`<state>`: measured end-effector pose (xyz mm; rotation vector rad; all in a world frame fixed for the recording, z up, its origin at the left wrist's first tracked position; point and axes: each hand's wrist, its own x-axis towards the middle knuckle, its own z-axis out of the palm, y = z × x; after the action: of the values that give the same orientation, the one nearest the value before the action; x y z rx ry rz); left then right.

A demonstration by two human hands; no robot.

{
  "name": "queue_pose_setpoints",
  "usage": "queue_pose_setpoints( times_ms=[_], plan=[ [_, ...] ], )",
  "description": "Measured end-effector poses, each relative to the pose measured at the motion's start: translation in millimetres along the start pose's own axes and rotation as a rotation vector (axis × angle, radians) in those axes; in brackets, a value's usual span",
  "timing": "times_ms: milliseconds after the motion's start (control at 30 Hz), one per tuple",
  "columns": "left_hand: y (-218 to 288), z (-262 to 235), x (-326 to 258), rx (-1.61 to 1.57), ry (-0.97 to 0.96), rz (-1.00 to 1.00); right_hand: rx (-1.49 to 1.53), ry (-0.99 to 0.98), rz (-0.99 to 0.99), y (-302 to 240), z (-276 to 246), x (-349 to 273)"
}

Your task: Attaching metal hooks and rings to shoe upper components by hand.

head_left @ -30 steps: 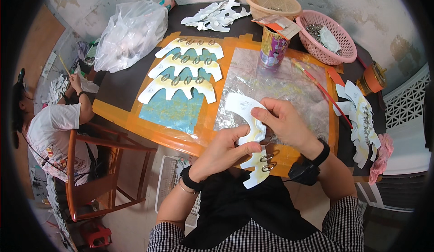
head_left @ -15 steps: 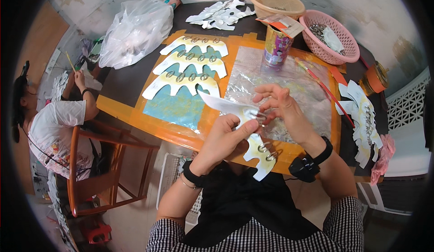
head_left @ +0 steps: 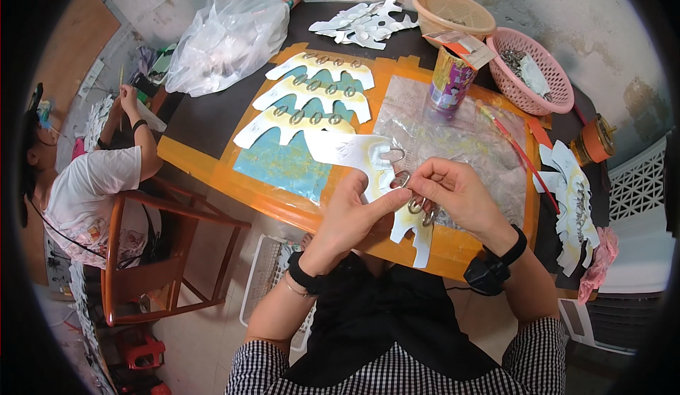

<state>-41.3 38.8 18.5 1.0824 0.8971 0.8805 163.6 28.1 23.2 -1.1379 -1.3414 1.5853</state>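
Note:
A white scalloped card cutout (head_left: 347, 150) with pale yellow edges lies across the table's near edge, held between both hands. My left hand (head_left: 354, 214) pinches it from below at its middle. My right hand (head_left: 453, 193) grips a small metal ring (head_left: 401, 179) at the card, and more rings (head_left: 423, 211) hang along the card's lower part. Three finished cutouts with rings (head_left: 312, 97) lie in a row on the orange board (head_left: 212, 175) beyond my hands.
A colourful can (head_left: 452, 80), a pink basket of metal rings (head_left: 528, 72), a tan basket (head_left: 453, 12) and plain cutouts (head_left: 365, 23) stand at the back. A plastic bag (head_left: 227, 37) is back left. Stacked cutouts (head_left: 570, 207) lie right. Another person sits left (head_left: 92, 175).
The card has swung flatter, its long end now pointing left over the board. Both hands have shifted up and right along it, and my right fingers now hold a ring at the card.

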Motion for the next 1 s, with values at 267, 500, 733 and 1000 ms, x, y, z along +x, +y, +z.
queue_pose_setpoints(
  times_ms=[267, 500, 733, 1000],
  plan=[
    [-11.7, 1.5, 5.0, 0.002, 0.116, 0.153, 0.036, -0.052, 0.017, -2.2, 3.1, -2.2],
    [-18.4, -4.2, 3.1, -0.238, -0.047, 0.060, -0.052, 0.060, 0.046, -9.7, 7.9, -4.9],
    [-5.4, -6.6, -17.4, 0.148, -0.084, 0.162, -0.264, 0.235, -0.058, 3.4, 4.7, -13.2],
    [-10.1, -10.0, -19.0, 0.249, -0.086, 0.123, -0.153, 0.268, -0.221, 22.2, 3.6, -10.9]
  ],
)
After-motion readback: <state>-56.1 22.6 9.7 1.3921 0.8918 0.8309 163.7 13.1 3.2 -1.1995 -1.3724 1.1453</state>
